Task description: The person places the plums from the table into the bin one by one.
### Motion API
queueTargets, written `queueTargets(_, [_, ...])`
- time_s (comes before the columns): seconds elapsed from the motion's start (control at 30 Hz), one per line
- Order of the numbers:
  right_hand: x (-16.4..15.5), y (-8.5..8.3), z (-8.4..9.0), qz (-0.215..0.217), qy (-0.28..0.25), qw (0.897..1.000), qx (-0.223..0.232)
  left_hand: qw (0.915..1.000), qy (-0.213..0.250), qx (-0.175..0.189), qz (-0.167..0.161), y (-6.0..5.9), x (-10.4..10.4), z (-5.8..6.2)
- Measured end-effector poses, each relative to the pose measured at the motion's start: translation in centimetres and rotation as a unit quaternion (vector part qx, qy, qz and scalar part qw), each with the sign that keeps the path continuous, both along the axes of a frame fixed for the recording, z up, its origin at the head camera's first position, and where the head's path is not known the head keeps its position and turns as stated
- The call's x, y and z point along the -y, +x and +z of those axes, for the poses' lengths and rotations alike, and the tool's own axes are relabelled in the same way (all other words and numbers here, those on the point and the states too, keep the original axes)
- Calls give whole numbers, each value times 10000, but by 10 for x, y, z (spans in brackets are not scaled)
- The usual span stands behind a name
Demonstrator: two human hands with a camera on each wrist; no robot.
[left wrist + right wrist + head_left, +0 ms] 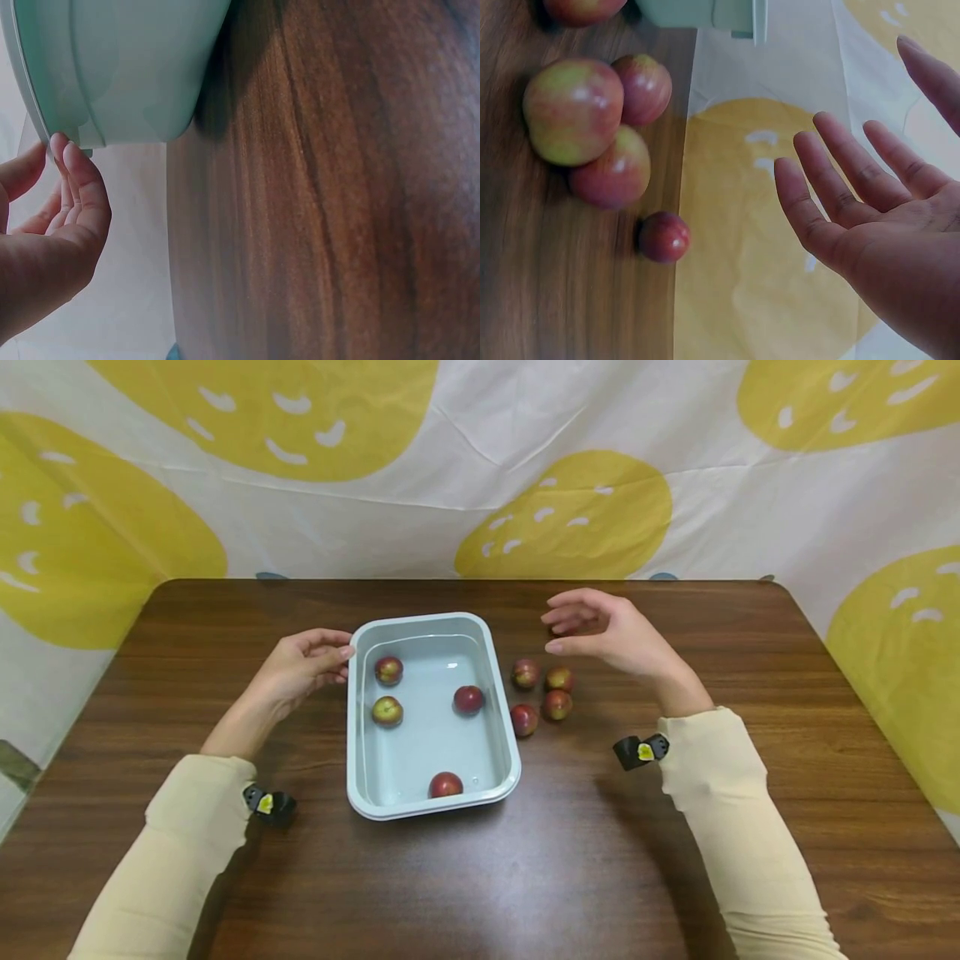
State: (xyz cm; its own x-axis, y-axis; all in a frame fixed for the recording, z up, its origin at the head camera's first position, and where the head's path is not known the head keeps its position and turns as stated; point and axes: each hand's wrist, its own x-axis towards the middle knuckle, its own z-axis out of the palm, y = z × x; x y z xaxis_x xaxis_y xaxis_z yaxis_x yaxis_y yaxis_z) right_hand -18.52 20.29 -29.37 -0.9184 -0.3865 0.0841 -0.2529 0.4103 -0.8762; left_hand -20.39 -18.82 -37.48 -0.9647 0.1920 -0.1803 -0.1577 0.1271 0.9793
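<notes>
A pale blue-green plastic tub (427, 747) stands on the table, holding a few red and yellow-green plums (387, 712). At its far left side, my left hand (288, 672) pinches the rim, thumb on top and fingers beneath; the left wrist view shows the grip on the tub's edge (127, 67). My right hand (611, 631) is raised right of the tub, fingers spread and nothing held. Below it, several plums (557, 705) sit close to the tub's right wall. In the right wrist view one smaller-looking plum (664, 237) lies apart from the cluster (574, 112).
The dark wood table (697, 860) extends around the tub, its back edge meeting a white cloth with yellow fruit prints (570, 518). Black wrist-camera straps (637, 752) sit at both cuffs. Tan sleeves (750, 835) reach in from the front.
</notes>
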Motion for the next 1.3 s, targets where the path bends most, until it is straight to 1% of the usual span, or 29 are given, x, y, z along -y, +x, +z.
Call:
queueTargets(0.1, [-4, -1, -4, -120, 22, 9999, 73, 9998, 209, 12, -11, -11, 7, -17])
queueTargets(0.17, [-7, -2, -6, -173, 43, 9997, 157, 9997, 257, -51, -31, -17, 11, -27])
queueTargets(0.27, [-11, -3, -12, -232, 52, 9994, 248, 9996, 265, -114, 11, -22, 13, -36])
queueTargets(0.3, [-12, -3, -13, -214, 35, 9994, 270, 9996, 245, -133, 35, -23, 13, -38])
queueTargets(0.37, [-14, -3, -17, -257, 16, 9992, 305, 9997, 185, -133, 52, -23, 13, -38])
queueTargets(0.4, [-15, -3, -19, -270, 7, 9991, 316, 9998, 128, -130, 29, -21, 12, -34])
queueTargets(0.5, [-19, -2, -24, -327, -19, 9987, 391, 9998, 161, -80, -37, -15, 10, -25])
queueTargets(0.6, [-23, -2, -29, -350, -47, 9982, 476, 9998, 165, -47, -98, -5, 4, -7])
queueTargets(0.7, [-26, -1, -33, -342, -73, 9977, 578, 9999, 126, -45, -81, 4, -2, 6])
queueTargets(0.73, [-27, -1, -35, -321, -82, 9976, 607, 9999, 85, -31, -45, 6, -4, 10])
queueTargets(0.77, [-28, -1, -37, -306, -90, 9975, 631, 9999, 125, -3, -30, 5, -4, 9])
queueTargets(0.8, [-29, -1, -38, -292, -92, 9973, 664, 10000, 49, -20, -46, 7, -5, 11])
queueTargets(0.87, [-31, -1, -42, -303, -118, 9969, 713, 9998, 195, 6, -90, 2, 0, 4])
queueTargets(0.97, [-33, -1, -48, -299, -122, 9969, 718, 9996, 246, 3, -106, -1, 2, -1])
queueTargets(1.03, [-34, -1, -51, -304, -168, 9967, 734, 9997, 236, 4, -75, -5, 3, -6])
queueTargets(1.1, [-34, -1, -55, -311, -264, 9961, 780, 9999, 131, -20, -34, -5, 2, -7])
queueTargets(1.17, [-35, -1, -58, -345, -387, 9950, 855, 9998, 206, -4, 6, -11, 6, -17])
queueTargets(1.2, [-35, -2, -59, -361, -446, 9943, 899, 9999, 168, -22, 7, -12, 7, -20])
queueTargets(1.3, [-34, -2, -63, -430, -444, 9934, 970, 9998, 188, -52, 73, -18, 11, -30])
